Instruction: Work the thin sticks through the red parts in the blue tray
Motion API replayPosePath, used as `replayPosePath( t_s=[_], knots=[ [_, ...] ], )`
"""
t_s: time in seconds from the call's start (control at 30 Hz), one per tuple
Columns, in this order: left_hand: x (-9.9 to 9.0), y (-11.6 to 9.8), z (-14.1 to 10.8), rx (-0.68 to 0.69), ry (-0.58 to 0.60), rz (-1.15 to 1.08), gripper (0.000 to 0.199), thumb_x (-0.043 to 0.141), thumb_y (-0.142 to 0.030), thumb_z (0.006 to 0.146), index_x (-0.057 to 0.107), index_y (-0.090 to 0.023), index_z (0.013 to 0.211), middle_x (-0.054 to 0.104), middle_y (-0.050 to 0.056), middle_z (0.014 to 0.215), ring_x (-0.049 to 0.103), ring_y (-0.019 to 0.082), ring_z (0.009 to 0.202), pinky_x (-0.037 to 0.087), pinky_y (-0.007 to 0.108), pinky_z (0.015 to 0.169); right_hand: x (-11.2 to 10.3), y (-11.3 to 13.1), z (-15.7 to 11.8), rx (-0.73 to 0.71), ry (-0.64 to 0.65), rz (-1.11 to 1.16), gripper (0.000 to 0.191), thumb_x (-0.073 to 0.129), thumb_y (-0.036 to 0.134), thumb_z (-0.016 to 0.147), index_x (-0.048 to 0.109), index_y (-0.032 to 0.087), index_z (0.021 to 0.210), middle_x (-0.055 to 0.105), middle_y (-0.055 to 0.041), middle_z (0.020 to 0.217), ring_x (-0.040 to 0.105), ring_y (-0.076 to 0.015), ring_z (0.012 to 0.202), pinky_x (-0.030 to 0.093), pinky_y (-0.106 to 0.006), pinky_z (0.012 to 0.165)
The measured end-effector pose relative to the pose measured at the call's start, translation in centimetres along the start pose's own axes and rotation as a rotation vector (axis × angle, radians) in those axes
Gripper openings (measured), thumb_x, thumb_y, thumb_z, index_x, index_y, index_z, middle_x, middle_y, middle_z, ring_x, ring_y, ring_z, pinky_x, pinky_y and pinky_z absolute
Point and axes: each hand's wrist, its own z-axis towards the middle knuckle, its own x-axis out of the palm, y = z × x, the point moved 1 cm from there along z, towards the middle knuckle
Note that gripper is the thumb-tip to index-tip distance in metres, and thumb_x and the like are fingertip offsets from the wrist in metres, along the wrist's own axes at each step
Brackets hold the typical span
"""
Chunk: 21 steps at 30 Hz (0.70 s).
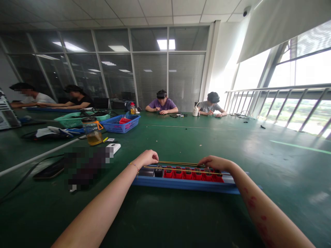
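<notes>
Left hand (150, 157) nearly closed, fingers curled in, fingertips pinching the left end of thin yellow strands (178, 163). Right hand (213, 162) partly bent, fingers reaching over the strands' right end; its grip is hidden, can't tell if it has hold. Strands run roughly straight between both hands, along the far side of a long blue tray (186, 186) lying crosswise on the green surface (165, 217). Another yellow line (178, 170) crosses above the tray's contents: a row of red holders (188, 175) with dark pieces in them, plus a black block (158, 172) just left of the row. Bracelet (133, 166) on left wrist. Off to the left: white device (113, 149), lidded jar (93, 134) of amber liquid with orange strap, blue basket (113, 128) with a red item inside, green basket (67, 121) behind. Two people sit at the far edge, two more at far left.
</notes>
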Motion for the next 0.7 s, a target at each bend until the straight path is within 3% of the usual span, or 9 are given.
replayPosePath(
  t_s=[0.1,0.23,0.37,0.5,0.7],
  knots=[
    [0.0,-0.1,0.0,0.001,-0.003,0.008,0.020,0.057,-0.035,0.066,0.066,-0.021,0.077,0.068,0.000,0.080,0.061,0.015,0.076,0.043,0.021,0.065,-0.5,0.1,-0.5,0.016,-0.023,0.012,0.043,0.039,0.017,0.074,0.057,0.021,0.113,0.060,-0.0014,0.110,0.056,-0.0163,0.094,0.043,-0.026,0.081],
    [0.0,-0.1,0.1,-0.014,-0.006,0.013,0.019,0.057,-0.034,0.066,0.066,-0.022,0.077,0.068,0.000,0.081,0.061,0.015,0.078,0.043,0.020,0.066,-2.1,1.2,-2.3,0.035,-0.114,-0.063,0.038,0.043,0.039,0.079,0.059,0.020,0.107,0.062,-0.0050,0.105,0.057,-0.0194,0.089,0.044,-0.028,0.076],
    [0.0,-0.2,0.1,-0.007,-0.017,0.023,0.018,0.057,-0.034,0.066,0.066,-0.022,0.076,0.068,0.000,0.081,0.061,0.016,0.079,0.043,0.021,0.067,-3.8,2.5,-5.2,0.052,-0.023,-0.106,0.043,0.052,0.054,0.069,0.062,0.021,0.095,0.065,-0.0042,0.091,0.059,-0.0196,0.082,0.045,-0.026,0.068],
    [0.0,-0.1,0.2,0.012,-0.019,0.030,0.020,0.055,-0.034,0.066,0.066,-0.022,0.078,0.068,0.000,0.081,0.061,0.016,0.078,0.043,0.021,0.066,-4.4,1.9,-7.1,0.168,0.021,-0.145,0.050,0.064,0.054,0.057,0.060,0.021,0.094,0.065,-0.0036,0.092,0.060,-0.0205,0.080,0.045,-0.025,0.063],
    [0.2,-0.1,0.5,0.011,-0.005,0.034,0.021,0.054,-0.034,0.067,0.065,-0.022,0.079,0.068,0.000,0.082,0.061,0.015,0.078,0.043,0.021,0.067,-4.2,0.9,-7.1,0.203,0.072,-0.146,0.035,0.063,0.043,0.059,0.062,0.021,0.086,0.067,-0.0017,0.082,0.061,-0.0202,0.073,0.044,-0.026,0.059]
  ],
)
